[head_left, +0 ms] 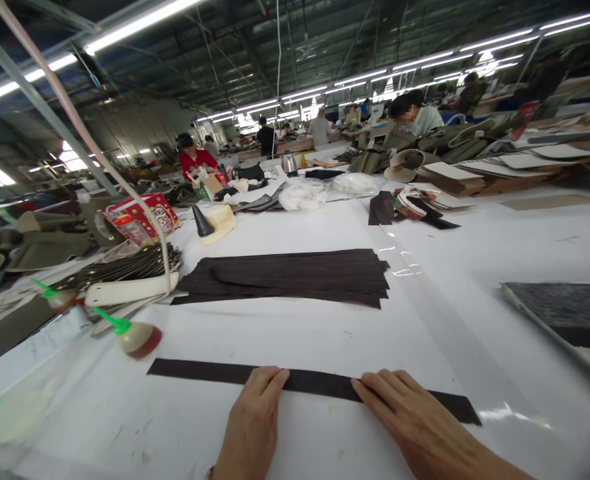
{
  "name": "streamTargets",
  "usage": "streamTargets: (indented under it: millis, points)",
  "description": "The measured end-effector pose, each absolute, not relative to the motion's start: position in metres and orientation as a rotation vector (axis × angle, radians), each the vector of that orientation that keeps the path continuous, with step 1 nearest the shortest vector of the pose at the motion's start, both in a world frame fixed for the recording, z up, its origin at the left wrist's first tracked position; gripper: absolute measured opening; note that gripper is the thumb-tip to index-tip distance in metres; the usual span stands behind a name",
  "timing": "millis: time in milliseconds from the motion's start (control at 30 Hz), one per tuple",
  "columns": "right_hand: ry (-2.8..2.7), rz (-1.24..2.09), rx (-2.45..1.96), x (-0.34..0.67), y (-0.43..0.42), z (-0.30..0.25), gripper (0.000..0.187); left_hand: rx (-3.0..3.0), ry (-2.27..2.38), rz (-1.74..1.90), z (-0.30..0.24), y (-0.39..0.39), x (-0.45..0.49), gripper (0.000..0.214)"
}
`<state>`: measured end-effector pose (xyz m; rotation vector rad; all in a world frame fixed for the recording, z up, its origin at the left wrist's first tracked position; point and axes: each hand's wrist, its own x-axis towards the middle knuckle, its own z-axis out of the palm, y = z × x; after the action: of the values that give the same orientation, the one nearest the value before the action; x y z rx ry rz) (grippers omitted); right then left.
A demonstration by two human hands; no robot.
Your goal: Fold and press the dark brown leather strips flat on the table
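Note:
A long dark brown strip (319,383) lies across the white table in front of me, slightly slanted and a little bowed up between my hands. My left hand (255,415) grips its near edge left of the middle, thumb and fingers close together. Farther right, my right hand (405,412) has its fingertips on the same strip, thumb pressed to the near edge and fingers bunched over the top. Both strip ends stick out beyond the hands. Beyond it rests a stack of similar dark strips (295,277), with one narrow piece lying loose on top.
Left on the white table (275,327) are a green-tipped squeeze bottle (137,338) with reddish liquid and a pale strap piece (129,289). A hose (119,177) hangs down there. A dark grey block (569,310) sits at right. Farther back are plastic bags (302,193) and co-workers.

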<state>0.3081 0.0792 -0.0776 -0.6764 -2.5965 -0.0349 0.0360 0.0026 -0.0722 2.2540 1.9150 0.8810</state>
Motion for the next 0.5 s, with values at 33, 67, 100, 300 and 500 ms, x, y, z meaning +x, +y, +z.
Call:
streamTargets:
  millis: [33,67,100,300,500]
  points:
    - [-2.582,-0.03,-0.691,0.31,0.08,-0.076,0.06,2.267,1.908,0.908,-0.073,0.001,0.034,0.036]
    - [-2.573,-0.013,-0.707,0.308,0.08,-0.073,0.058,2.267,1.914,0.941,-0.074,-0.001,0.034,0.036]
    - [-2.566,0.003,-0.711,0.303,0.08,-0.068,0.056,2.258,1.929,0.973,-0.073,-0.001,0.034,0.036]
    - [-2.587,-0.037,-0.561,0.238,0.079,-0.061,0.062,2.327,1.932,0.793,-0.068,0.004,0.048,0.043]
    - [-2.614,-0.275,-0.626,0.23,0.08,-0.094,0.058,2.437,2.012,0.557,-0.079,-0.003,0.032,0.052]
